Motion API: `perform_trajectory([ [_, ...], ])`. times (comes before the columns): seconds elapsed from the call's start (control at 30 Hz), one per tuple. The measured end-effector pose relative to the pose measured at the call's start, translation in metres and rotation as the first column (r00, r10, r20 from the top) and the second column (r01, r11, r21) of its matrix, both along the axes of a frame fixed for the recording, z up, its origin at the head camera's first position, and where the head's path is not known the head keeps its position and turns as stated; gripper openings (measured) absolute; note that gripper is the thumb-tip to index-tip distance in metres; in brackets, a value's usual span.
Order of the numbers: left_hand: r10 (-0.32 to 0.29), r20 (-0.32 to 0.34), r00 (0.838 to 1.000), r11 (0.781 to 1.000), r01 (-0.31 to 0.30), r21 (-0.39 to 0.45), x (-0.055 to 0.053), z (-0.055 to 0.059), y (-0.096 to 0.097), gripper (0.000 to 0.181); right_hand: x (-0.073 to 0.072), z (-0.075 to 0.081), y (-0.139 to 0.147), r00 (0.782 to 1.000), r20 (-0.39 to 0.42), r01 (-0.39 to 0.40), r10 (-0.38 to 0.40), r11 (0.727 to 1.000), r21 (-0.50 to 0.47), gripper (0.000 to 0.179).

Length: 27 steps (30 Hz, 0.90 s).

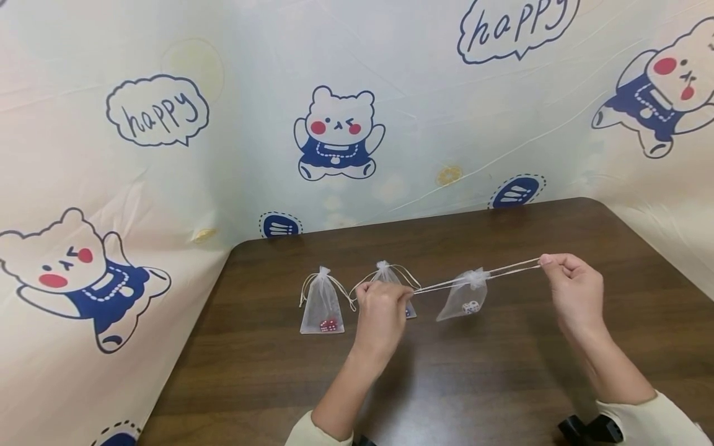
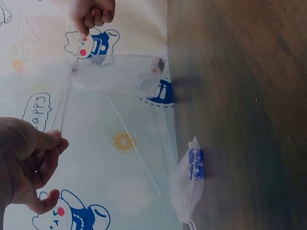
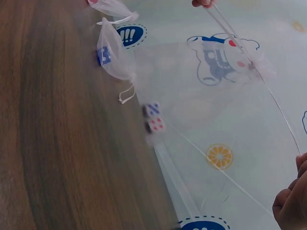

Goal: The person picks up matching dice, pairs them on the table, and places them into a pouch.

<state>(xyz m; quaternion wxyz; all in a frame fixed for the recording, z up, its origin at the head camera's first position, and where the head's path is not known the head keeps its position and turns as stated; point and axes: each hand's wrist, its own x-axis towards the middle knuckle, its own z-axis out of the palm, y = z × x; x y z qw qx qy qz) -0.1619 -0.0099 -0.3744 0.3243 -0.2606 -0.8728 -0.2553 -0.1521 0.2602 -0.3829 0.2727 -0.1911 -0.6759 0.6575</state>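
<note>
A sheer white drawstring pouch hangs above the table between my hands, its neck gathered tight. White dice lie at its bottom; in the right wrist view these dice have blue and red dots. My left hand pinches one end of the pouch's cord. At the other end, my right hand pinches the cord loop between thumb and fingers. The cord is stretched between both hands. Behind my left hand stands a second pouch, partly hidden, with blue dice inside.
A third pouch with red dice stands left of my left hand, its cord loops spread at the sides. All are on or over a dark wooden table. A printed cloth with cartoon bears hangs behind the table.
</note>
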Motion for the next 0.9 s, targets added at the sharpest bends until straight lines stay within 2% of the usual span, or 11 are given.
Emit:
perform_trajectory([
  [0.27,0.055,0.045,0.997,0.998,-0.057,0.031,-0.0022,0.0022,0.0001,0.003,0.0013,-0.0005,0.0026,1.000,-0.005,0.028,-0.029,0.998,-0.057,0.024],
  [0.53,0.107,0.084,0.991,0.993,-0.111,0.049,-0.0018,0.0033,0.0023,0.004,0.0032,0.0014,0.0007,0.998,-0.027,0.051,-0.051,0.998,-0.024,0.024],
  [0.8,0.129,0.101,0.986,0.990,-0.134,0.044,-0.0051,0.0034,0.0027,0.004,0.0031,0.0024,-0.0007,0.995,-0.069,0.063,-0.067,0.997,-0.055,0.023],
  [0.9,0.137,0.116,0.984,0.989,-0.143,0.042,-0.0099,0.0012,0.0025,0.004,0.0014,0.0010,-0.0017,0.996,-0.056,0.075,-0.075,0.997,-0.006,0.024],
])
